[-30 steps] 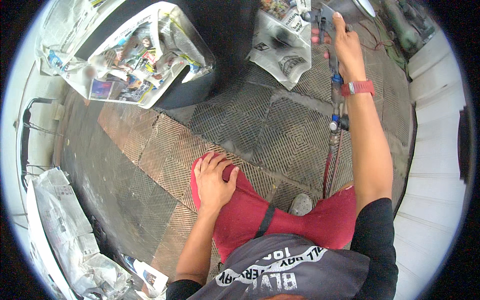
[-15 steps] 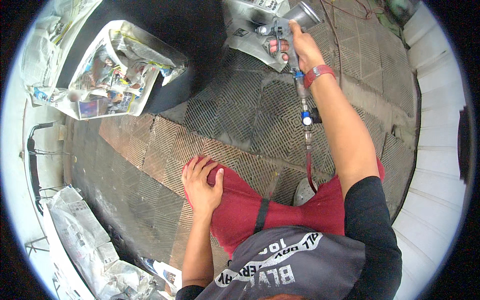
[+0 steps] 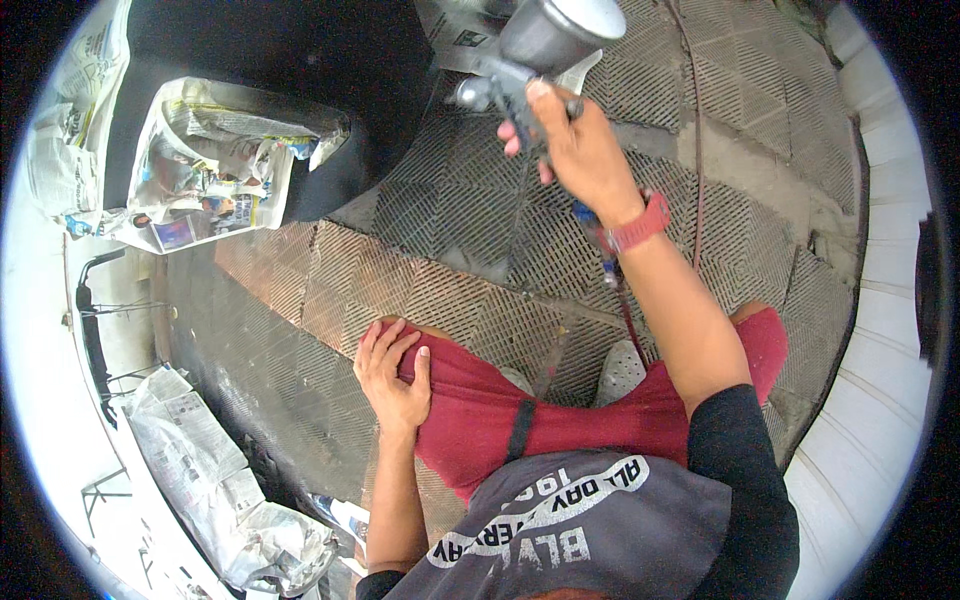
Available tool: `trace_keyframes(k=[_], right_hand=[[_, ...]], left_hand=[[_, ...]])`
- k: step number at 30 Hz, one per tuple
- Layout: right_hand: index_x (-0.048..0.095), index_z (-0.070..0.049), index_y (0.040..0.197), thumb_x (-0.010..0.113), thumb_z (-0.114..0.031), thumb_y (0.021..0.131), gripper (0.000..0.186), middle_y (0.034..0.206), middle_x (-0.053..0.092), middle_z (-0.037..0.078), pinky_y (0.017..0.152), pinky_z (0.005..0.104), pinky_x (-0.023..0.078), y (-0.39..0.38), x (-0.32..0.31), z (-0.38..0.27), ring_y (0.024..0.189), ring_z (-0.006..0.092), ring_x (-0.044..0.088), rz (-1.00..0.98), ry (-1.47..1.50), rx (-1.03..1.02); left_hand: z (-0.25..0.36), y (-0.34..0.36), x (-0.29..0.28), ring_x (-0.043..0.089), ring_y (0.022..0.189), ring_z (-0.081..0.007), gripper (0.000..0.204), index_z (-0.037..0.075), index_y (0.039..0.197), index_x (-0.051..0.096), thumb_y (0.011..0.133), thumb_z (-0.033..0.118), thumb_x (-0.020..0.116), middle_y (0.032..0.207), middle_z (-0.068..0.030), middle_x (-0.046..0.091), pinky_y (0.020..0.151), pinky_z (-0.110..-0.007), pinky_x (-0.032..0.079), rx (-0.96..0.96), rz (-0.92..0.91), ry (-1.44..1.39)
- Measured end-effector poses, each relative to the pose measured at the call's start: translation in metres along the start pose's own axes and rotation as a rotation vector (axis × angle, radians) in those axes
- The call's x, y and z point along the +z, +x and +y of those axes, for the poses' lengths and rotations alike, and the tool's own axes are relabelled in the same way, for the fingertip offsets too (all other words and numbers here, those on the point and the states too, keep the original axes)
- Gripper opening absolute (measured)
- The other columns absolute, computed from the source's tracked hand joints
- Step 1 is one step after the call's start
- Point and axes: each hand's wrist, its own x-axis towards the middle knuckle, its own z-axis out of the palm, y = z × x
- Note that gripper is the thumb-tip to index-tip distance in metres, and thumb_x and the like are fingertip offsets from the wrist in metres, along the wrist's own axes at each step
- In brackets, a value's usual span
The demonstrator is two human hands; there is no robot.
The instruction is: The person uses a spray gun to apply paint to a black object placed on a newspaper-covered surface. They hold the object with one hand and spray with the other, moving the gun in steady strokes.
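Observation:
My right hand (image 3: 585,150) is wrapped round the grip of a grey paint spray gun (image 3: 508,88), its fingers partly hidden behind the handle. A metal paint cup (image 3: 548,38) sits on top of the gun, and a round nozzle end points left at the dark panel (image 3: 390,60). From below the grip a red air hose (image 3: 628,315) runs down between my knees. My left hand (image 3: 393,378) rests flat on my left knee in red trousers, fingers stretched and holding nothing. Newspaper masking (image 3: 270,212) lines the opening in the dark panel.
Ridged floor tiles (image 3: 440,220) spread below. Another hose (image 3: 698,190) lies along the floor at right. A newspaper-covered piece (image 3: 205,450) stands at the lower left, near a black-edged white part (image 3: 95,330). A white ribbed wall (image 3: 880,300) rises at the right.
My right hand has brought the spray gun nearer and to the left, tilting it so the cup shows larger. My left hand has stayed on the knee, shifting only slightly.

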Motion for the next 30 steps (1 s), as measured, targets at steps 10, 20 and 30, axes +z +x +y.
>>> trace_keyframes(k=[10, 20, 30], right_hand=[[0.074, 0.004, 0.126, 0.048, -0.047, 0.119, 0.058, 0.096, 0.081, 0.009, 0.05, 0.0262, 0.051, -0.007, -0.007, 0.008, 0.073, 0.009, 0.072, -0.194, -0.072, 0.116], [0.072, 0.01, 0.133, 0.059, -0.045, 0.116, 0.059, 0.089, 0.081, 0.012, 0.076, 0.0357, 0.062, 0.03, -0.002, 0.056, 0.076, 0.0181, 0.078, 0.241, -0.053, -0.038], [0.07, -0.006, 0.15, 0.062, -0.038, 0.115, 0.048, 0.081, 0.075, 0.019, 0.067, 0.039, 0.058, -0.074, 0.062, 0.084, 0.067, 0.0175, 0.071, -0.017, 0.087, -0.042]], left_hand=[[0.014, 0.003, 0.002, 0.056, 0.149, -0.0358, 0.021, 0.012, 0.113, 0.084, 0.094, 0.019, 0.08, 0.14, -0.0067, 0.077, 0.128, -0.052, 0.034, 0.03, -0.031, 0.012], [0.012, -0.003, -0.001, 0.056, 0.149, -0.0365, 0.022, 0.012, 0.115, 0.084, 0.095, 0.02, 0.08, 0.14, -0.007, 0.076, 0.128, -0.053, 0.033, 0.037, -0.018, 0.04], [0.018, 0.004, 0.003, 0.056, 0.149, -0.0363, 0.022, 0.012, 0.115, 0.084, 0.095, 0.019, 0.08, 0.142, -0.0072, 0.076, 0.129, -0.052, 0.033, 0.046, -0.046, 0.037]])
